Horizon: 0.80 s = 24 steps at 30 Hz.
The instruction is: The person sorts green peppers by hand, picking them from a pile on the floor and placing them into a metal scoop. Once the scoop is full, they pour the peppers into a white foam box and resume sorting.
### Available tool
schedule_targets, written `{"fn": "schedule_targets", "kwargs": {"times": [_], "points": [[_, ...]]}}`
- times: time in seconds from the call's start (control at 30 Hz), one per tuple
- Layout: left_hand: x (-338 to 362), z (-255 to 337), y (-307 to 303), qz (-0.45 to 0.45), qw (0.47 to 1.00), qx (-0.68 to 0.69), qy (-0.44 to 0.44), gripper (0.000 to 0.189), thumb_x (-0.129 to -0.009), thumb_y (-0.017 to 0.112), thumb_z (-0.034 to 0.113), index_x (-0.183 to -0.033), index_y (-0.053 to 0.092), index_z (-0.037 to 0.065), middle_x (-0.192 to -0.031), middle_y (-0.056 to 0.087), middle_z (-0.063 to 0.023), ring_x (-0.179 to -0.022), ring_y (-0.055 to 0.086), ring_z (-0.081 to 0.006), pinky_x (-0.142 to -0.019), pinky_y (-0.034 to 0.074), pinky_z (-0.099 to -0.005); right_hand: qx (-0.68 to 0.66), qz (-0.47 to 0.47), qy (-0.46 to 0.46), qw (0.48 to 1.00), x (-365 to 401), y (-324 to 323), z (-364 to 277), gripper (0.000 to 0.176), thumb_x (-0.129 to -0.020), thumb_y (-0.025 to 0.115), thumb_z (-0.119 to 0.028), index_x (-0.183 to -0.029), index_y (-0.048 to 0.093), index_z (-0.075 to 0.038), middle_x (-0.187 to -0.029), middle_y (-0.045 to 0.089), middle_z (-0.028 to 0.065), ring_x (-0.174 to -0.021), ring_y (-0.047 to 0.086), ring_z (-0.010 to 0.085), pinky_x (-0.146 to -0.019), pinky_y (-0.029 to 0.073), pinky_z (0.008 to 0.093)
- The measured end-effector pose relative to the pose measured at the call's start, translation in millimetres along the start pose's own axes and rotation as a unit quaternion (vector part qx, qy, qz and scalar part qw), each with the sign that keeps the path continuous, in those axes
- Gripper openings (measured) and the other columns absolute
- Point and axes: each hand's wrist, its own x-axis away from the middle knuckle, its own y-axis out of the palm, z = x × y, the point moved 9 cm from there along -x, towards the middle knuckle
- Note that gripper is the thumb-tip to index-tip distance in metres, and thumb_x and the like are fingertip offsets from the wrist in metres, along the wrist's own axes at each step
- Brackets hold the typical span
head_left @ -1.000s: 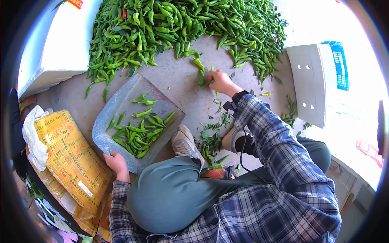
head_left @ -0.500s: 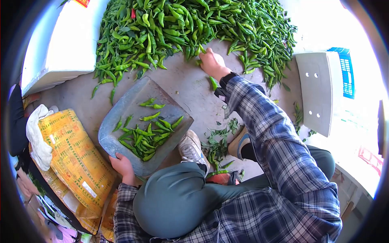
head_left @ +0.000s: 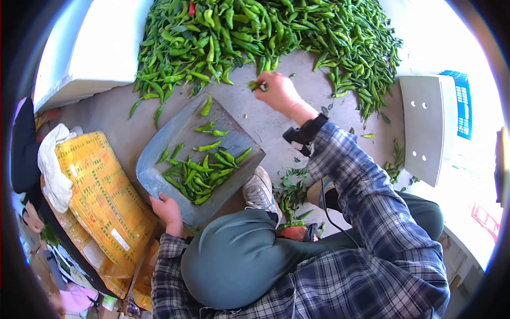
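A big heap of green chili peppers (head_left: 265,32) lies on the concrete floor ahead of me. My left hand (head_left: 169,211) grips the near edge of a grey metal scoop tray (head_left: 175,133) that holds several peppers. My right hand (head_left: 279,91) is raised just off the floor between heap and tray, fingers closed on a small green pepper (head_left: 254,85). One pepper (head_left: 206,105) lies at the tray's far lip.
A white foam box (head_left: 87,50) stands at the left, a white box lid (head_left: 430,127) with a blue crate at the right. Yellow printed sacks (head_left: 98,196) with a white cloth lie at my left. Torn leaves and stems (head_left: 292,189) lie by my shoes.
My right hand went from the floor up to the heap's edge, picked up a pepper and now carries it left toward the tray. A pepper has appeared at the tray's far lip.
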Motion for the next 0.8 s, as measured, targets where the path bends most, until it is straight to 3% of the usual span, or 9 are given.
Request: {"fn": "schedule_targets", "kwargs": {"times": [0.13,0.2,0.27,0.4,0.47,0.53,0.6,0.67,0.8], "points": [[1,2,-2,0.011,1.0,0.014,-0.006,0.028,-0.084,0.047,0.008,-0.109,0.049,-0.005,-0.095,0.059,-0.027,-0.088,0.057,-0.042,-0.077,0.044,-0.0433,-0.077,-0.052,0.054,0.994,14,4,-12,0.029,-0.068,0.066,-0.029,-0.088,0.063,-0.007,-0.078,0.062,0.0169,-0.075,0.061,0.032,-0.068,0.048,0.0382],[0,2,-2,0.005,1.0,-0.015,-0.012,0.029,-0.083,0.047,0.008,-0.109,0.049,-0.005,-0.095,0.059,-0.0265,-0.088,0.057,-0.042,-0.077,0.044,-0.0434,-0.133,-0.131,0.029,0.982,30,29,-55,0.032,-0.069,0.065,-0.029,-0.094,0.062,-0.009,-0.078,0.062,0.016,-0.075,0.061,0.0327,-0.069,0.049,0.0385],[0,4,-4,0.014,1.0,-0.026,0.0,0.029,-0.083,0.047,0.009,-0.109,0.049,-0.005,-0.095,0.059,-0.0268,-0.088,0.056,-0.0424,-0.077,0.044,-0.0434,-0.137,-0.266,-0.09,0.95,59,70,-114,0.044,-0.071,0.067,-0.03,-0.109,0.058,-0.009,-0.092,0.063,0.0173,-0.088,0.061,0.028,-0.079,0.048,0.0349],[1,2,-2,0.012,1.0,0.006,0.003,0.029,-0.084,0.047,0.01,-0.109,0.049,-0.005,-0.095,0.058,-0.0272,-0.088,0.056,-0.0422,-0.078,0.043,-0.0434,-0.117,-0.192,-0.23,0.947,53,104,-152,0.04,-0.072,0.065,-0.026,-0.108,0.057,-0.009,-0.098,0.061,0.0175,-0.092,0.06,0.0293,-0.081,0.048,0.0375],[3,-1,-2,0.0,1.0,0.019,0.003,0.029,-0.084,0.047,0.009,-0.109,0.049,-0.006,-0.095,0.059,-0.0273,-0.089,0.056,-0.0418,-0.078,0.043,-0.0434,0.014,-0.22,-0.087,0.972,10,130,-123,0.031,-0.07,0.061,-0.015,-0.1,0.059,-0.007,-0.096,0.058,0.0181,-0.089,0.059,0.0318,-0.075,0.049,0.0394],[1,-11,5,-0.013,0.996,0.083,-0.029,0.029,-0.086,0.046,0.009,-0.109,0.048,-0.007,-0.096,0.058,-0.0273,-0.089,0.057,-0.0409,-0.079,0.043,-0.0435,0.111,-0.179,-0.156,0.965,1,134,-130,0.025,-0.072,0.056,-0.009,-0.096,0.061,-0.005,-0.1,0.057,0.0154,-0.09,0.058,0.0322,-0.073,0.05,0.04],[2,-8,9,-0.03,0.996,0.083,-0.018,0.029,-0.086,0.045,0.009,-0.109,0.047,-0.009,-0.098,0.057,-0.0278,-0.09,0.056,-0.0409,-0.08,0.043,-0.0432,0.156,-0.168,-0.126,0.965,-3,154,-121,0.021,-0.074,0.054,-0.01,-0.093,0.063,-0.006,-0.098,0.058,0.0142,-0.09,0.059,0.0299,-0.071,0.05,0.0387],[2,-2,2,-0.012,0.999,0.036,-0.018,0.03,-0.086,0.044,0.008,-0.11,0.046,-0.01,-0.1,0.056,-0.0287,-0.092,0.056,-0.0416,-0.081,0.043,-0.0428,0.18,-0.218,-0.11,0.953,3,166,-115,0.02,-0.077,0.053,-0.011,-0.094,0.063,-0.006,-0.099,0.058,0.0146,-0.089,0.061,0.0273,-0.071,0.05,0.037],[2,1,2,-0.004,0.999,0.043,-0.016,0.031,-0.087,0.044,0.008,-0.111,0.045,-0.01,-0.101,0.056,-0.0293,-0.093,0.055,-0.0419,-0.081,0.042,-0.0428,0.067,-0.104,-0.048,0.991,9,123,-90,0.024,-0.073,0.054,-0.011,-0.096,0.055,-0.006,-0.089,0.059,0.0169,-0.079,0.062,0.0318,-0.066,0.051,0.0425]]}}
